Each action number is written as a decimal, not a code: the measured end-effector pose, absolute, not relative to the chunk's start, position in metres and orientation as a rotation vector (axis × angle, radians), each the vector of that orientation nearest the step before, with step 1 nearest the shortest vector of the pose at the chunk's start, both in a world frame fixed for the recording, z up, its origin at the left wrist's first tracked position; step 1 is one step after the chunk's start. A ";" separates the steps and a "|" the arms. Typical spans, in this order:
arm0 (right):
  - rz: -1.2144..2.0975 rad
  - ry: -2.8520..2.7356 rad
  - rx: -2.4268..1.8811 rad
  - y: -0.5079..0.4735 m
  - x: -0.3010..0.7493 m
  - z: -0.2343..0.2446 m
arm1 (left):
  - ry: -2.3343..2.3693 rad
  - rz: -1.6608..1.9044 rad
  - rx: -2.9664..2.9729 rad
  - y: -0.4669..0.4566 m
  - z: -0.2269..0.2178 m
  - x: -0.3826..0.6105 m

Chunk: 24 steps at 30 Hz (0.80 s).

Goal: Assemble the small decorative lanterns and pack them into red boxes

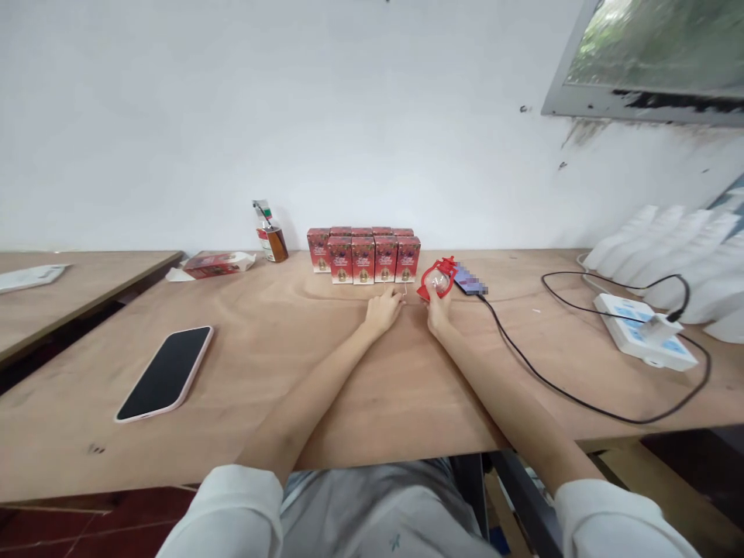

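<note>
My right hand (439,311) is wrapped round a small red lantern (438,280) with a clear round globe, held tilted just above the table. To its left, my left hand (384,311) is closed with its fingertips together at a thin pale bent wire (405,290), which looks pinched in them. The wire's ends are too fine to make out clearly. Right behind my left hand stand small red boxes (363,261) in two rows, each printed with a golden picture on the front.
A phone on a black cable (472,280) lies behind the lantern. Another phone (167,373) lies at the left. Farther back are an opened red packet (216,265) and a bottle (270,240). A power strip (645,332) and white bottles (677,252) stand at the right.
</note>
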State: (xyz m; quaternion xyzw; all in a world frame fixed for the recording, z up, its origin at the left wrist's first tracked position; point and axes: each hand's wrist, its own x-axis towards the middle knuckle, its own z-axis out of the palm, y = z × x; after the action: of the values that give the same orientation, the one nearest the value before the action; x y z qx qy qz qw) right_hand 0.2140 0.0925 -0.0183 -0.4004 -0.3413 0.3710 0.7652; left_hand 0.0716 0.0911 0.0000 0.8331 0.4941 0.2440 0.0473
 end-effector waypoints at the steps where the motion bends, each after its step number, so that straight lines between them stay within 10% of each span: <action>1: 0.793 -0.705 -0.891 0.091 0.218 -0.019 | 1.514 0.715 2.542 0.096 0.000 0.077; 24: 1.285 -0.686 -0.796 0.048 0.162 -0.009 | 1.052 1.360 2.224 0.044 -0.002 0.016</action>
State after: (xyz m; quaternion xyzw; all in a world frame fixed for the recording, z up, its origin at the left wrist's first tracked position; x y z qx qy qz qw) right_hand 0.1620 0.0483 -0.0088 -0.3539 -0.3051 0.5712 0.6748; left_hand 0.0157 0.0441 -0.0021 0.7802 0.3693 0.4773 0.1645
